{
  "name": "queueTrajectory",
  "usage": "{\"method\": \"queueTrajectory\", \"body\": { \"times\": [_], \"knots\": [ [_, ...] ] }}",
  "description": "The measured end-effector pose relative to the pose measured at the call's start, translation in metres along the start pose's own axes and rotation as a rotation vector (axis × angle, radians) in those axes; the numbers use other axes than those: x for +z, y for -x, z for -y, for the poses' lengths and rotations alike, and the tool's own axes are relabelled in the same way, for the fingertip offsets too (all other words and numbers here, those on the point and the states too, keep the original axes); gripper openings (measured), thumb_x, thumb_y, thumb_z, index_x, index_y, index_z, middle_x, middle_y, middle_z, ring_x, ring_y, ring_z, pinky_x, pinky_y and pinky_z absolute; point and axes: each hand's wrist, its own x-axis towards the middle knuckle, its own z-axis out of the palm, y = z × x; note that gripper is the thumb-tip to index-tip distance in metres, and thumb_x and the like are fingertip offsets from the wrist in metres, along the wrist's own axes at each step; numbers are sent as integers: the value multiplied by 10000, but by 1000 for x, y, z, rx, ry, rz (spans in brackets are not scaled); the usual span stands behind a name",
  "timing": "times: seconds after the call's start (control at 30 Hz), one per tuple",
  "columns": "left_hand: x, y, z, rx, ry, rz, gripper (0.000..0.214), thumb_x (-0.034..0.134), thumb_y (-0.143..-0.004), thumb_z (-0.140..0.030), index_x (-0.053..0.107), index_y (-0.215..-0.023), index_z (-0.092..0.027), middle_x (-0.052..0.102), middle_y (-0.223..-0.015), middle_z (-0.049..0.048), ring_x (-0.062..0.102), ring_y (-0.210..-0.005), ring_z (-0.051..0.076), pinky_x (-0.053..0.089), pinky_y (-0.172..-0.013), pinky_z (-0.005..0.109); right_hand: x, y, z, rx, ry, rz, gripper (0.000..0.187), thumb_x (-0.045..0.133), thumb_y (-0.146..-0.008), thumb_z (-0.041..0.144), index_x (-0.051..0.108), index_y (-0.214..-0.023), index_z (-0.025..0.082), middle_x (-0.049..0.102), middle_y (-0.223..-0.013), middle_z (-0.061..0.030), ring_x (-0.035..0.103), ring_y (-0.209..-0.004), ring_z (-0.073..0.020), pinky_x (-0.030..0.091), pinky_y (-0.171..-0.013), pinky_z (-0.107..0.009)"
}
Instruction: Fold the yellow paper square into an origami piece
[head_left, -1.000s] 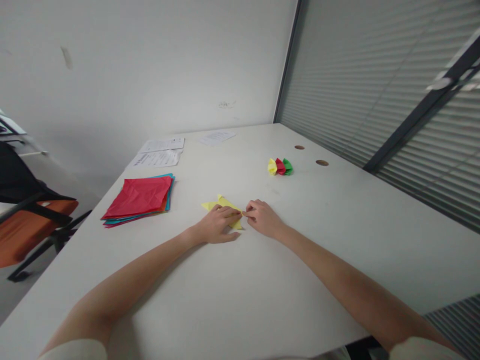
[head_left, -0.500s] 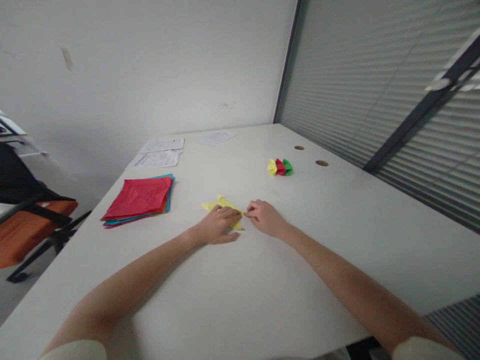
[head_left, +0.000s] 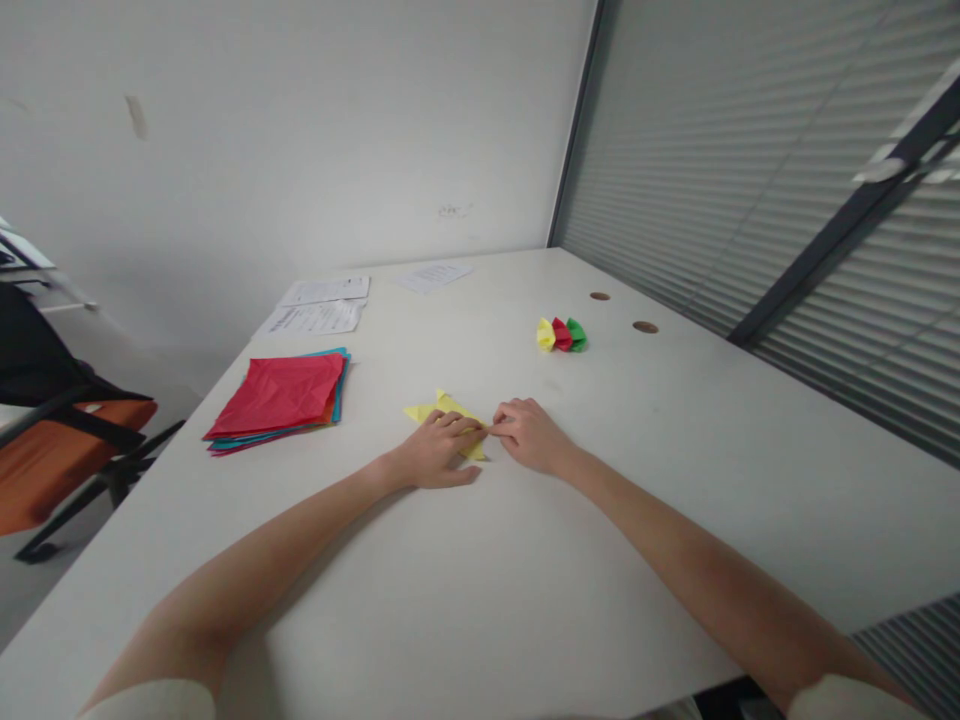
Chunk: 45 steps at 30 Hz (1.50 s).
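Note:
A folded piece of yellow paper [head_left: 447, 404] lies on the white table, its pointed corners showing around my fingers. Across its middle rests my left hand [head_left: 442, 450], palm down, fingers stretched over the paper and thumb held apart. The fingers of my right hand [head_left: 529, 434] are curled into a pinch at the paper's right tip, thumb and index finger meeting there. Much of the paper is hidden under my left hand.
To the left lies a stack of coloured paper [head_left: 281, 397], red on top. Beyond my right hand sit yellow, red and green folded papers [head_left: 562, 335] in a row. Printed sheets [head_left: 319, 316] lie at the back left. Two round holes [head_left: 645, 327] pierce the table near the blinds.

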Motion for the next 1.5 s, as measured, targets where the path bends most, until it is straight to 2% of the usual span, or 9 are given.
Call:
{"method": "queueTrajectory", "body": {
  "times": [0.2, 0.37, 0.53, 0.7, 0.87, 1.13, 1.27, 1.37, 1.5],
  "knots": [
    [0, 0, 0, -10, -1, -4, 542, 538, -837, -488, 536, -1301, -208, 578, -1298, 108, 533, -1136, 283, 361, -976, 419, -6, 1, -1, -60, 67, -46, 226, 567, -851, 130, 763, -788, 222, 666, -946, -68, 427, -1057, -267, 290, -859, -420],
    [1, 1, 1, -5, 5, -11, 551, 549, -832, -484, 541, -1297, -187, 577, -1305, 107, 528, -1152, 279, 362, -985, 423, -7, 4, -9, -41, 42, -109, 239, 594, -818, 104, 731, -652, 207, 678, -893, -49, 433, -1022, -251, 293, -873, -417],
    [2, 1, 2, 12, 14, -22, 560, 558, -829, -484, 541, -1300, -182, 583, -1295, 117, 539, -1153, 277, 368, -984, 430, -2, 4, -9, -85, 10, -158, 240, 571, -824, 76, 755, -831, 230, 675, -963, -40, 430, -1021, -238, 313, -854, -397],
    [2, 2, 4, 47, 62, -80, 494, 530, -861, -479, 572, -1259, -189, 601, -1273, 138, 558, -1168, 270, 390, -987, 427, 0, 6, -15, -119, -5, -219, 250, 574, -800, 56, 698, -632, 194, 673, -868, -49, 456, -986, -236, 321, -852, -406],
    [5, 4, 10, 111, 121, -168, 362, 506, -888, -412, 633, -1124, -170, 659, -1177, 134, 616, -1090, 240, 438, -980, 404, 3, 5, -23, -54, -93, -380, 305, 489, -840, 36, 729, -922, 205, 686, -926, -61, 508, -1001, -219, 354, -887, -404],
    [1, 1, 6, 151, 79, -88, 366, 504, -895, -426, 627, -1157, -203, 626, -1261, 109, 583, -1172, 220, 401, -1062, 400, 10, 5, -16, -142, -158, -82, 520, 437, -800, 12, 620, -1243, 213, 626, -1267, -82, 473, -1213, -235, 361, -990, -436],
    [5, 2, 9, 49, 57, -146, 284, 498, -908, -395, 671, -1035, -209, 675, -1188, 87, 606, -1147, 200, 395, -1068, 420, 8, 5, -14, -102, -143, -62, 438, 470, -837, 70, 635, -1223, 196, 685, -1135, -94, 526, -1124, -237, 351, -973, -439],
    [10, 4, 15, -53, 7, -229, 262, 497, -916, -373, 691, -936, -198, 714, -1093, 92, 643, -1084, 203, 423, -1041, 434, 6, 4, -14, -50, -147, -133, 336, 484, -895, 153, 664, -1177, 194, 703, -1011, -85, 542, -1037, -228, 346, -945, -418],
    [17, 3, 20, -46, 36, -262, 246, 507, -911, -332, 689, -834, -185, 733, -1007, 94, 691, -927, 189, 514, -928, 379, 9, 4, -21, 131, -129, -254, 330, 459, -936, 228, 645, -1207, 199, 656, -1146, -98, 505, -1097, -238, 350, -932, -399]
  ]
}}
